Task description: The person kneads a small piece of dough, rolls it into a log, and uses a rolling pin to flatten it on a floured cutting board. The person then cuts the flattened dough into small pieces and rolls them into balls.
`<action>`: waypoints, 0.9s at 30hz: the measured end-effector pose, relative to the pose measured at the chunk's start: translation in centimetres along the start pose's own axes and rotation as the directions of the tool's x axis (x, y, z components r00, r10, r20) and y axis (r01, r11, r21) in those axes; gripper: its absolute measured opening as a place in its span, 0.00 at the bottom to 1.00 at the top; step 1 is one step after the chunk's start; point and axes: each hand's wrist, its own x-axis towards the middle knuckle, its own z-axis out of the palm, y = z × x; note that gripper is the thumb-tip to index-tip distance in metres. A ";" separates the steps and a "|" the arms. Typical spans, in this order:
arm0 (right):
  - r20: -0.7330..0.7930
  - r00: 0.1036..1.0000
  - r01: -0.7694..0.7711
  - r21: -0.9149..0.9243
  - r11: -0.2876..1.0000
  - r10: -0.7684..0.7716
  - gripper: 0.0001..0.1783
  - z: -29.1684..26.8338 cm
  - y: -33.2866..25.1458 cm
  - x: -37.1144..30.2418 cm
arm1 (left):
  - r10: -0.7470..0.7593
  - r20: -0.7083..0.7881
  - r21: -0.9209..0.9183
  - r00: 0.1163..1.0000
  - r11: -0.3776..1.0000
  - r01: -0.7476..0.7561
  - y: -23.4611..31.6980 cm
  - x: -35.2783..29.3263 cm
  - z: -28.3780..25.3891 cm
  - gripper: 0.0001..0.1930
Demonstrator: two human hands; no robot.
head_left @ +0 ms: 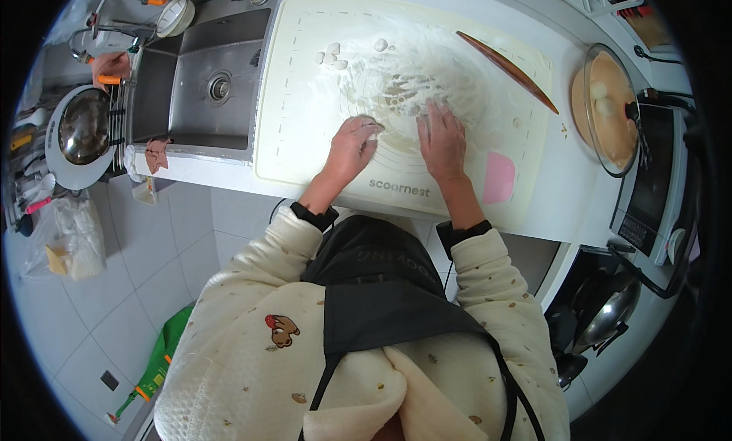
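Observation:
On a cream, flour-dusted baking mat point(305, 140), my left hand point(353, 146) is closed, its fingers curled together near the middle. A whitish bit shows at its fingertips, too small to name. To its right, my right hand point(442, 141) lies with fingers stretched out over the floury patch, palm down. Beyond the hands, several small dough pieces point(332, 57) sit in a cluster, and a single dough piece point(380, 44) lies apart to their right. A brown tapered rolling pin point(507, 69) rests slanted at the far right of the mat. A pink dough scraper point(499, 178) lies right of my right hand.
Left of the mat is a steel sink point(219, 86), with a dish rack point(118, 120) past it. At the right, a glass lid point(598, 152) partly covers a round wooden-coloured board or bowl point(606, 124) with pale dough balls. A microwave point(648, 181) stands beyond.

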 end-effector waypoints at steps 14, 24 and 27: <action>-0.026 0.999 -0.040 0.099 0.994 0.043 0.24 0.5 -1.1 -0.3 | -0.279 0.079 -0.129 0.957 0.949 0.288 1.1 -1.1 -0.7 0.37; 0.145 0.987 -0.048 -0.129 0.990 0.067 0.46 7.5 -9.7 3.8 | -0.521 0.054 -0.417 0.852 0.763 0.493 -1.1 -2.4 -4.2 0.39; 0.206 0.969 -0.119 -0.090 0.989 0.135 0.47 8.2 -9.7 3.2 | -0.601 0.023 -0.444 0.799 0.710 0.547 -2.9 -2.5 -5.6 0.31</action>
